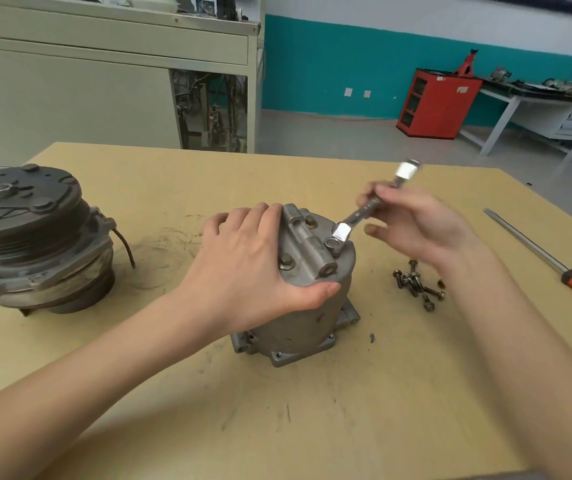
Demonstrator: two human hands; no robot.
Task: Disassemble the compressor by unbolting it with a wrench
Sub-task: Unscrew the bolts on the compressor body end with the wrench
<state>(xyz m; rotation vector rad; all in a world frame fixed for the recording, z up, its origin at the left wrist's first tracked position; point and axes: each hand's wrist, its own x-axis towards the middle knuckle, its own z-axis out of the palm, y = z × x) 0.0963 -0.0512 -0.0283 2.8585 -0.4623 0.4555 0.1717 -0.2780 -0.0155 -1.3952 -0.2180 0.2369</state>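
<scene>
On the worktop [277, 410] the compressor housing [298, 323] stands on end, long axis vertical, bolted face up. The left hand [243, 271] grips its top, fingers curled over the far edge and thumb on the near rim. Loose bolts [416, 284] lie just right of it. The right hand [423, 230] pinches the wrench [364, 211], whose socket end sits on a bolt [333, 244] while the shaft slants up, away and rightward. A screwdriver [537, 251] lies far right and a clutch pulley [25, 230] far left.

I'm looking into a workshop — red tool cabinet [438, 102] by the teal wall [329, 71], parts-strewn bench [501, 126], loose bolts [416, 284] on my worktop [277, 410].
</scene>
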